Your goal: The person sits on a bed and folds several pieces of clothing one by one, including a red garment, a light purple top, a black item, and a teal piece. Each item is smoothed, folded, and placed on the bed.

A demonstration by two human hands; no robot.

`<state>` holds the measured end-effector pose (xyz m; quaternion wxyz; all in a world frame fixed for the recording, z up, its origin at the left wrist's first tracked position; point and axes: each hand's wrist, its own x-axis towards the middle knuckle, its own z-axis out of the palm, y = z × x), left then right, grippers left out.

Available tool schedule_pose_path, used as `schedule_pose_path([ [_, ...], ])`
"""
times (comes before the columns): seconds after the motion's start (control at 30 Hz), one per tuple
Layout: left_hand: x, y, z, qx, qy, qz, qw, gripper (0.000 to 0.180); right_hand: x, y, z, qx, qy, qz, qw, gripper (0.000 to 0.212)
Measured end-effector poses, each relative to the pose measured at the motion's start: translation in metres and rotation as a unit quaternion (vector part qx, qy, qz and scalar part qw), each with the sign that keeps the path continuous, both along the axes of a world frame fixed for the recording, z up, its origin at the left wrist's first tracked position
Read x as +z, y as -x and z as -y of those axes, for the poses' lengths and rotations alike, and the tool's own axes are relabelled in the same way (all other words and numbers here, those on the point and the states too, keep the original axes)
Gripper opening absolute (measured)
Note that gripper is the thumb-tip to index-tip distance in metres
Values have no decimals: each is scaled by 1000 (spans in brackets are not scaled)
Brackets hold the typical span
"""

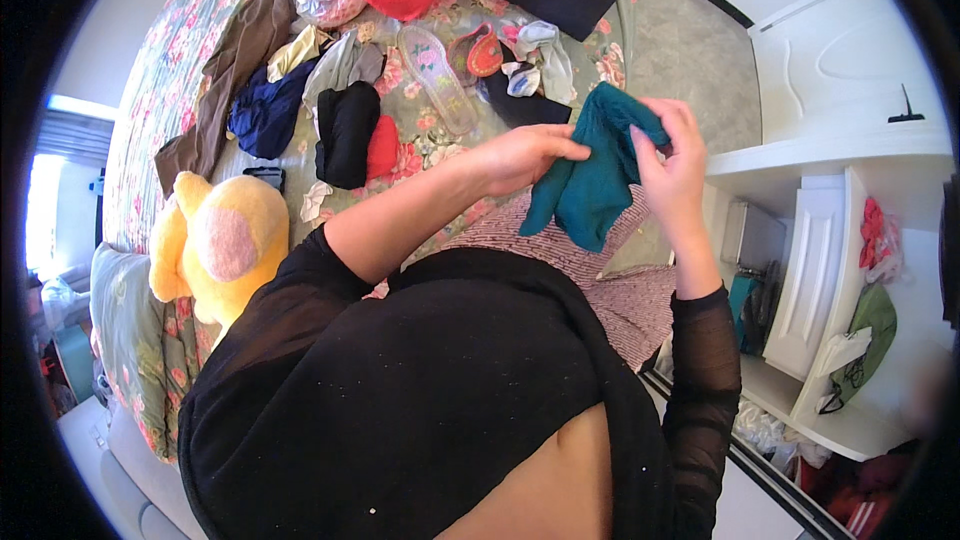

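A soft teal piece of clothing (590, 185) hangs in loose folds in front of me, above my patterned pinkish trousers (640, 295). My left hand (525, 155) pinches its left upper edge between thumb and fingers. At the upper right corner, my right hand (670, 155) grips it with bent fingers, the thumb in front. The cloth is crumpled, so I cannot tell which kind of garment it is. Its lower ends dangle free.
Across the flowered bedsheet (405, 210) lie a black rolled cloth (347, 135), a navy garment (265, 115), brown trousers (235, 65) and a clear insole (437, 75). A yellow plush toy (250, 240) sits at my left. An open white cabinet (820, 165) stands right.
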<state>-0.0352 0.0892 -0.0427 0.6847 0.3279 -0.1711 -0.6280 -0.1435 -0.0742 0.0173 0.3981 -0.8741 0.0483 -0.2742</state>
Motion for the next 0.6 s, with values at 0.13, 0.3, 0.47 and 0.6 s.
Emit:
schedule_pose_path([
  [0.13, -12, -15, 1, -62, -5, 203, 977, 28, 24, 4, 8, 36, -196, -61, 978, 25],
  [0.3, -4, -35, 6, -63, 83, 339, 935, 27, 57, 12, 12, 108, -434, -99, 889, 30],
  [0.47, 9, -38, 11, 21, 88, 307, 947, 19, 54, 15, 30, 69, -572, -40, 816, 32],
  [0.6, 4, -15, 26, 220, 98, 410, 879, 22, 40, 14, 50, 269, -684, -16, 678, 32],
])
